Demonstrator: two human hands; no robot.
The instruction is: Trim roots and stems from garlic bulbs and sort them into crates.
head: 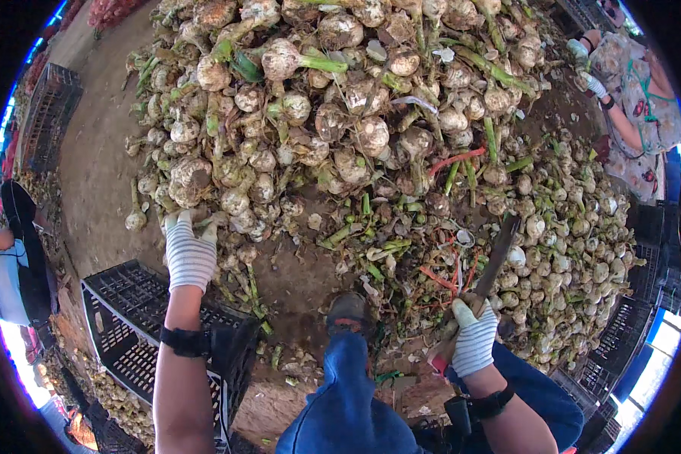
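A big heap of soil-stained garlic bulbs (340, 130) with stalks rises in front of me. My left hand (192, 249), in a white-and-grey striped glove, reaches to the heap's near left edge, just below a large clump of bulbs (190, 181). Its thumb and fingers are at the bulbs and stalks there; whether they grip one is unclear. In the same kind of glove, my right hand (475, 339) is closed on the handle of a knife. The dark knife blade (499, 252) points up and away, above the floor litter and beside a lower heap of trimmed garlic bulbs (562, 267).
A black plastic crate (130, 318) stands under my left forearm. Cut stalks and red strips (440, 278) litter the ground between the heaps. At the right, another person (630, 102) works with gloved hands. More black crates (607, 335) line the right edge.
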